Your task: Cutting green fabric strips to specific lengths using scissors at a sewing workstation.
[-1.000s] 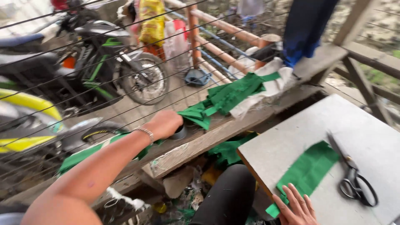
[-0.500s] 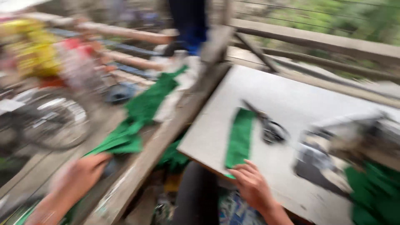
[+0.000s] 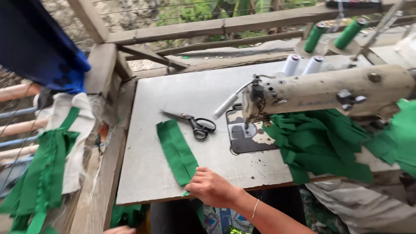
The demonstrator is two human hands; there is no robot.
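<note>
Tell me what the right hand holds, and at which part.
The right hand pinches the green fabric strip at its near end, by the table edge.

one sewing machine (image 3: 329,93), right of frame. one pair of scissors (image 3: 195,123), centre. two green thread spools (image 3: 333,34) and two white thread spools (image 3: 301,65), upper right. one green fabric strip (image 3: 177,151) lies flat, centre. one right hand (image 3: 212,188), lower centre.

Open-air sewing workshop, w/ rough timber railing (image 3: 242,24) all round. Industrial sewing machine (image 3: 320,91) on worn grey table (image 3: 147,173), thread cones (image 3: 316,37) behind, black scissors (image 3: 195,123), cut green fabric strip (image 3: 177,151) & a green offcut pile (image 3: 323,145) under the machine arm.
</note>
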